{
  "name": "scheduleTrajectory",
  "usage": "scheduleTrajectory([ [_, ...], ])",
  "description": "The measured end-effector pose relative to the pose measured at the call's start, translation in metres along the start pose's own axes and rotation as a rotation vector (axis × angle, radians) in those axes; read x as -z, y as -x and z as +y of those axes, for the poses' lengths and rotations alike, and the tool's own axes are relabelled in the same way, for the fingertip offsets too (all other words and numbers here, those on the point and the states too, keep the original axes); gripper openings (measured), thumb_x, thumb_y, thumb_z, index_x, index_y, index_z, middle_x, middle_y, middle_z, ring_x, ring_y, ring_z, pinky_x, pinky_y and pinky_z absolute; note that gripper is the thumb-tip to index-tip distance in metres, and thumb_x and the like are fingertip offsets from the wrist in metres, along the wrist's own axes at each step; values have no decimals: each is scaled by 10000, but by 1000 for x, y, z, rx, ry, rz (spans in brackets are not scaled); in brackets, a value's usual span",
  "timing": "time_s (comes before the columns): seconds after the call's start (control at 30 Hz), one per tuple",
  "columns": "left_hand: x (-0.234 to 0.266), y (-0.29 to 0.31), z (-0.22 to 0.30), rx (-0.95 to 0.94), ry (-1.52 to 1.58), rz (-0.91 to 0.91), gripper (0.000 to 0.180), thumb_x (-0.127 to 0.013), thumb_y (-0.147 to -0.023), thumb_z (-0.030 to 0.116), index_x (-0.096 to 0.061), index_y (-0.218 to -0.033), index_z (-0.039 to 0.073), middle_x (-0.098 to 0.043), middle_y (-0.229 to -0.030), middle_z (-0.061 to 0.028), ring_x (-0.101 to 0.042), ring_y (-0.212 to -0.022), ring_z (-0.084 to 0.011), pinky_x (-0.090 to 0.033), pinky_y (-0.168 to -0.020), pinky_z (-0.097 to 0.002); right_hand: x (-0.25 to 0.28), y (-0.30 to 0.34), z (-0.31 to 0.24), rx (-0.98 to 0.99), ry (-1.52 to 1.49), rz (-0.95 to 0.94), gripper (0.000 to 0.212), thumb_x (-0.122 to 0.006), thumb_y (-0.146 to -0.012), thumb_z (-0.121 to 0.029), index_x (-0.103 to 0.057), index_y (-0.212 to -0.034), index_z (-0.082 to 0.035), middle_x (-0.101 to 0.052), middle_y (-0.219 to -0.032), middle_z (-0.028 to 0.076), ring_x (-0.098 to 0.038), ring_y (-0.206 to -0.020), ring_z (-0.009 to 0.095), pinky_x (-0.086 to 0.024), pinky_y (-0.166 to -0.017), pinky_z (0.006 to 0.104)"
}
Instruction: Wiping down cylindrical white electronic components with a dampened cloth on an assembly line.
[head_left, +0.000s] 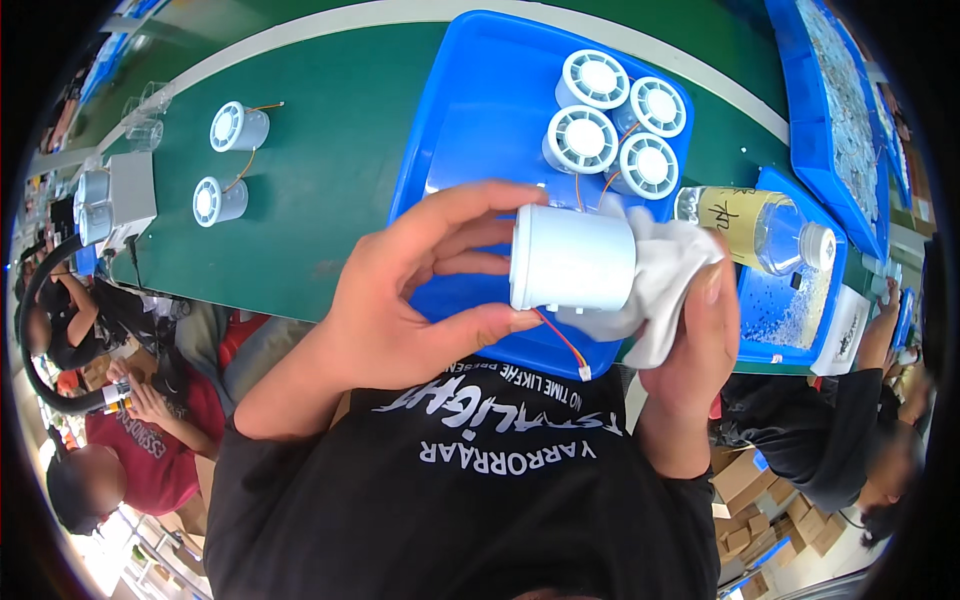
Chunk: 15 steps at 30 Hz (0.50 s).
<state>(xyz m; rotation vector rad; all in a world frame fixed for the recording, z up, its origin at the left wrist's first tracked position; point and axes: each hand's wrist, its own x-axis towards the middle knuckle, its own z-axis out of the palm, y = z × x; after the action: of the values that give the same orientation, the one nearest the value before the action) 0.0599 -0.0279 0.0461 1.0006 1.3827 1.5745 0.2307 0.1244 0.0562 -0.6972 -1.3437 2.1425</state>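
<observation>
My left hand (395,290) grips a white cylindrical fan housing (575,258) by its left end, thumb below and fingers above. The housing lies on its side in the air over the near part of a blue tray (425,140). From its lower left edge hangs a short red and yellow wire with a small white plug (585,372). Closed round a crumpled white cloth (665,290), my right hand (702,335) presses it against the housing's right end, which the cloth covers. Several like housings with slotted round tops (595,80) stand together at the tray's far right.
Two more housings (240,127) with wires lie on the green table (320,130) to the left. At right, a clear bottle with a yellow label (745,225) lies beside a blue tray of small pale pieces (800,315). Co-workers sit on both sides.
</observation>
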Motion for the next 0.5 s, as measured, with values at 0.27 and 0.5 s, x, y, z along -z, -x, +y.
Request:
scheduleTrajectory([
  [0.27, 1, 0, 1, 83, 186, -7, 679, -748, -821, -78, -426, -1417, -39, -506, -1417, -182, -552, -1283, -310, -522, -1022, -413, 4, 5, 18, 289, 411, -265, 296, -598, -993, -156, -541, -1212, 35, -571, -1165, 151, -596, -955, 200, -467, -842, 310],
  [0.5, 3, -1, 3, -44, -125, 2, 677, -750, -784, -58, -443, -1387, -67, -529, -1385, -253, -564, -1271, -333, -510, -1020, -419, 3, 9, 8, 528, 789, -6, 318, -622, -976, -249, -580, -1121, 31, -589, -1116, 166, -594, -976, 242, -469, -853, 356],
])
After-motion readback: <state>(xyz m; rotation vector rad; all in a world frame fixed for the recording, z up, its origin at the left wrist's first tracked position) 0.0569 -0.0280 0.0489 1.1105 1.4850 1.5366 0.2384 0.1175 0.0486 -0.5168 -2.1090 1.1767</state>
